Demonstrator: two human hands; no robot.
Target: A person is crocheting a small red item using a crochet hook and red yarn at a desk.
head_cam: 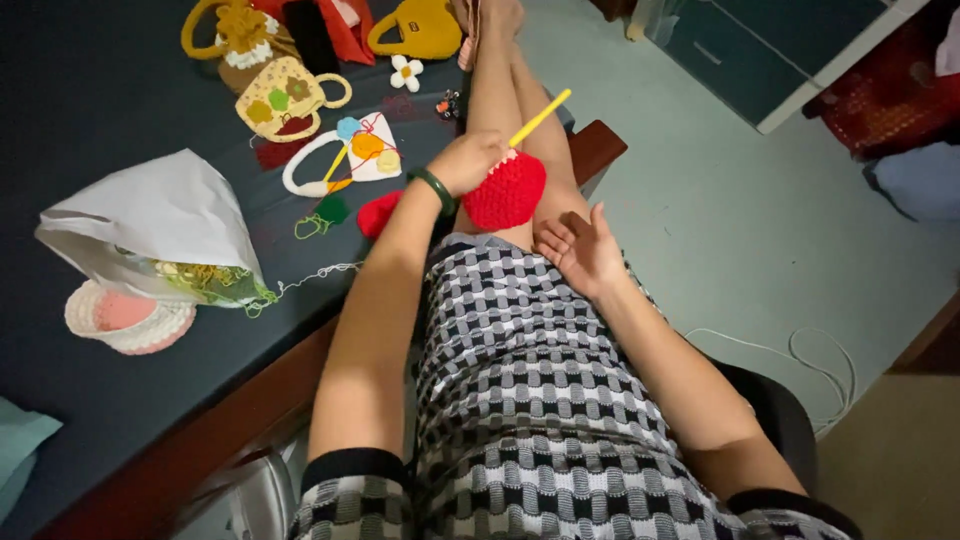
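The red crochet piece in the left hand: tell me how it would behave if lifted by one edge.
The red crochet piece is probably floppy: it is soft looped yarn and drapes over the leg below the left hand. It likely weighs very little, being small and thin. The yellow crochet hook sticking out of it might slip free if the piece is tilted.

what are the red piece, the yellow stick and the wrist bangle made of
The red piece in the left hand looks like crocheted yarn: matte, with bumpy rows of stitches. The yellow stick looks like smooth plastic, going by its even bright colour, though painted metal is possible. The dark green bangle is glossy and rigid, perhaps stone or glass; the picture leaves that open.
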